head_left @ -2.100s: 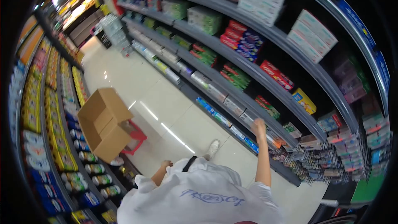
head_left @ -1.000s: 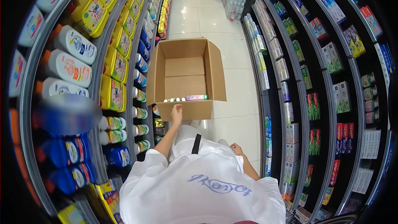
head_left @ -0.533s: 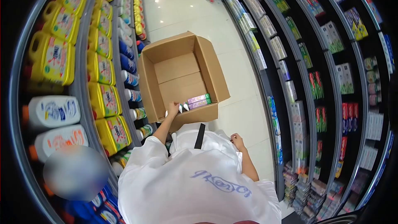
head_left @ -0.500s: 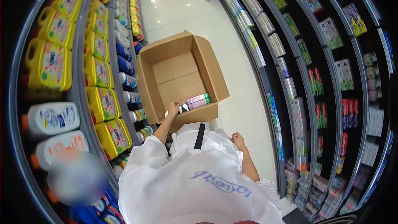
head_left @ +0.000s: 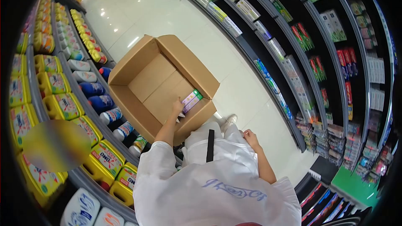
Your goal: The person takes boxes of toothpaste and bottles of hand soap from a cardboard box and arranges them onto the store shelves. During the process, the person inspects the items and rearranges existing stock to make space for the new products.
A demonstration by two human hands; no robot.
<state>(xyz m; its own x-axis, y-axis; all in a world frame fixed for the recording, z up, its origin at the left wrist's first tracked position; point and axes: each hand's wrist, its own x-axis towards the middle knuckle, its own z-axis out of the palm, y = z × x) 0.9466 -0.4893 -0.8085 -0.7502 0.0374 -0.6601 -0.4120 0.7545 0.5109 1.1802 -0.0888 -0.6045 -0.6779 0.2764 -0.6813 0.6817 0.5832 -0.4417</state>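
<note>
A cardboard box [head_left: 157, 94] stands with its flaps up on the floor in front of me. My left hand [head_left: 177, 106] reaches inside, its fingers closed beside small purple-and-green cartons [head_left: 191, 101] lying along the near right wall. What is in those fingers, if anything, is too small to make out. Small white-tipped items [head_left: 180, 117] show just under this hand, partly covered by my wrist. Outside the box, by my right thigh, my right hand [head_left: 251, 138] hangs with loosely curled, parted fingers and nothing visible in it.
Left shelves hold yellow detergent jugs [head_left: 63, 105], blue bottles [head_left: 101, 101] and white bottles [head_left: 81, 207]. Along the right, curved shelves [head_left: 268, 42] carry boxed toothpaste-like packs. Tiled floor [head_left: 121, 16] runs between them. My shoe [head_left: 229, 121] is beside the box's near right corner.
The view has turned, so the box appears tilted and farther left. My left hand has moved closer to the purple-and-green cartons. The right hand still hangs beside my thigh.
</note>
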